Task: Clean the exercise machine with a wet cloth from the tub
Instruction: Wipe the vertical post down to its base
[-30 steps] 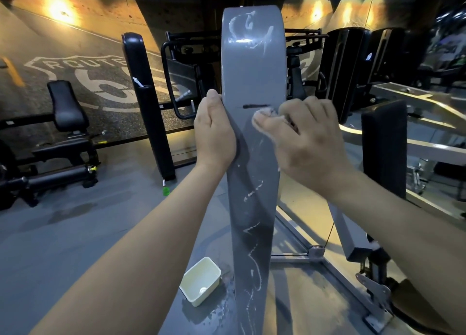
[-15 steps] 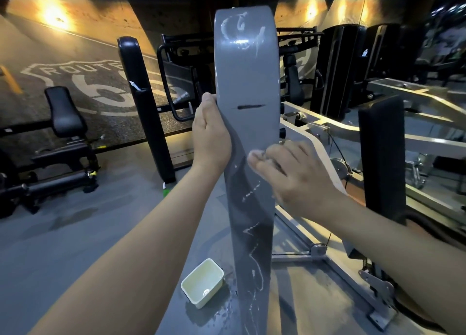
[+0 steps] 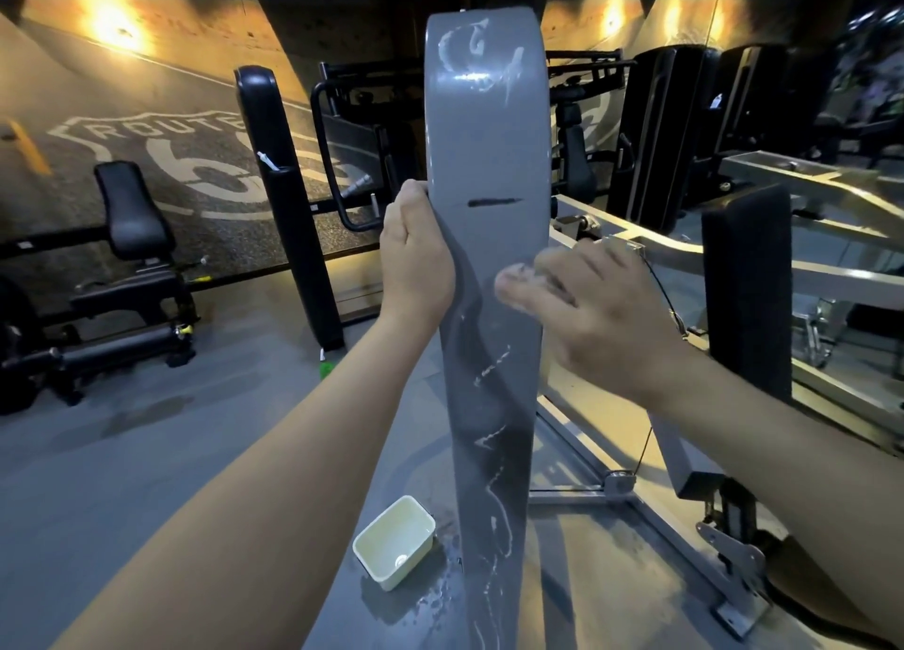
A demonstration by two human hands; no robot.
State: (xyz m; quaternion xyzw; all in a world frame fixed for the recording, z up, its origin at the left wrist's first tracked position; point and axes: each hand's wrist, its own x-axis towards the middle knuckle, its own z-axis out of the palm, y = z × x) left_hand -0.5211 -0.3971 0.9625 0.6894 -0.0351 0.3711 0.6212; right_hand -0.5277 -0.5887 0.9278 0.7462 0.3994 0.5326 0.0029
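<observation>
A tall grey upright panel of the exercise machine (image 3: pixel 484 125) rises in front of me, marked with white streaks and one dark smear. My left hand (image 3: pixel 416 263) grips the panel's left edge at mid height. My right hand (image 3: pixel 592 311) holds a small pale cloth (image 3: pixel 521 272) under its fingertips, pressed on the panel's front just below the dark smear; the cloth is mostly hidden and blurred. A cream rectangular tub (image 3: pixel 395 542) sits on the wet floor at the panel's foot, to its left.
The machine's pale metal frame (image 3: pixel 734 258) and a black upright pad (image 3: pixel 743 277) stand to the right. A black padded post (image 3: pixel 288 209) and a bench machine (image 3: pixel 132 267) stand on the left. Water spots lie around the tub.
My right hand with the cloth slid down the panel from beside the dark smear, then back up slightly and to the right. My left hand kept its grip on the edge.
</observation>
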